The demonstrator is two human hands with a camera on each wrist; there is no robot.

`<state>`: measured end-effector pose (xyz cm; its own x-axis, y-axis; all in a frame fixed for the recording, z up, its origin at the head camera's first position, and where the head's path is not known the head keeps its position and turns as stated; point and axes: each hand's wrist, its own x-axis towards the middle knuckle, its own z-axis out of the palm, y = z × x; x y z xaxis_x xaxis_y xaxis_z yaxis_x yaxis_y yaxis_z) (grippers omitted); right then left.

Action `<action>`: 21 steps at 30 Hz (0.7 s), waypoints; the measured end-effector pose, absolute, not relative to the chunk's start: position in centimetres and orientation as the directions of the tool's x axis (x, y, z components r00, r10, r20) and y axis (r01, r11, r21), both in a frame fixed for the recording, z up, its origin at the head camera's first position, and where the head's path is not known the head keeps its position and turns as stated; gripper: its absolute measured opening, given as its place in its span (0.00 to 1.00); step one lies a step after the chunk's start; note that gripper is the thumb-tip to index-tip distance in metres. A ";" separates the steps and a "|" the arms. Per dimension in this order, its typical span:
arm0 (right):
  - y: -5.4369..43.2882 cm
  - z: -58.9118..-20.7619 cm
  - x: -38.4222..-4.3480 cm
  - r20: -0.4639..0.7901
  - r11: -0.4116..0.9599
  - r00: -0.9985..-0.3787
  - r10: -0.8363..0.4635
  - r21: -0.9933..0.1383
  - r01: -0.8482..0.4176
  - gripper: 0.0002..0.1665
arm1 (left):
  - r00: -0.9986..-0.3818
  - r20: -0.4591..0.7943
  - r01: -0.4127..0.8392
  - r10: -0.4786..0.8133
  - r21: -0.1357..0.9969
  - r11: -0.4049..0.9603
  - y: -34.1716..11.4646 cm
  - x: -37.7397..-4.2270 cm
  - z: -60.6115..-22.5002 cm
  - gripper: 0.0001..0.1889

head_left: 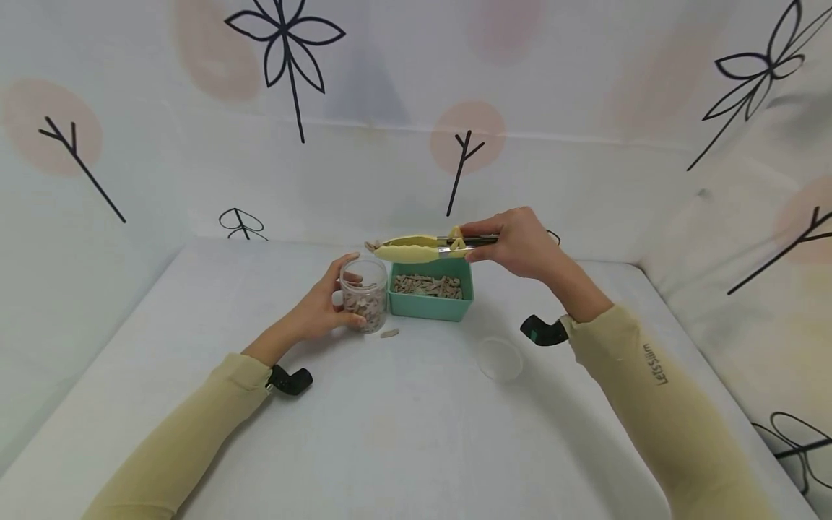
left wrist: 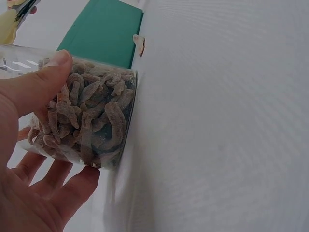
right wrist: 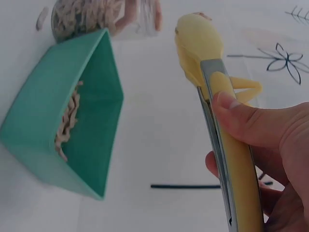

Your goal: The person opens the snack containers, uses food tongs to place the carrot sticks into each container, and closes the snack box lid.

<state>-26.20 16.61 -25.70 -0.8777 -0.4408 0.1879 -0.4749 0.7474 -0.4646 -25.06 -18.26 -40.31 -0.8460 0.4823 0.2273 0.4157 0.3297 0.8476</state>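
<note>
My left hand (head_left: 317, 309) grips a clear jar (head_left: 365, 278), part filled with small dried greyish-brown strips (left wrist: 94, 111), which stands on the table. Thumb and fingers lie on opposite sides of it in the left wrist view. In my right hand (head_left: 525, 242) is a pair of tongs (head_left: 409, 253) with yellow tips and metal arms, held level and squeezed nearly together. A few strips (head_left: 373, 246) stick out of the tips, above the jar's open mouth. Below the tongs, touching or close beside the jar, a green rectangular container (head_left: 429, 309) holds more strips (head_left: 425, 286).
One loose strip (head_left: 390, 333) lies on the white table (head_left: 403, 433) in front of the jar. A round translucent lid (head_left: 499, 359) lies flat to the right. Behind the container rises a patterned cloth backdrop (head_left: 364, 173).
</note>
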 end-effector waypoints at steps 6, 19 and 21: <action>14.7 -26.2 -25.8 0.155 0.716 -0.860 -0.485 -0.494 -0.493 0.28 | -0.850 0.218 0.405 0.480 0.853 0.329 -18.3 -25.1 -40.3 0.56; 14.1 -26.5 -25.3 0.124 0.737 -0.861 -0.492 -0.467 -0.488 0.31 | -0.854 0.213 0.404 0.475 0.847 0.345 -18.2 -25.0 -40.3 0.57; 14.2 -26.5 -25.3 0.123 0.739 -0.861 -0.494 -0.461 -0.491 0.31 | -0.851 0.217 0.408 0.477 0.846 0.344 -18.2 -25.0 -40.2 0.57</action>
<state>-25.32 14.21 -26.52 -0.8605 -0.4943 0.1232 -0.4906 0.7393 -0.4612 -24.97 -18.21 -40.25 -0.8515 0.4773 0.2173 0.4085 0.3438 0.8455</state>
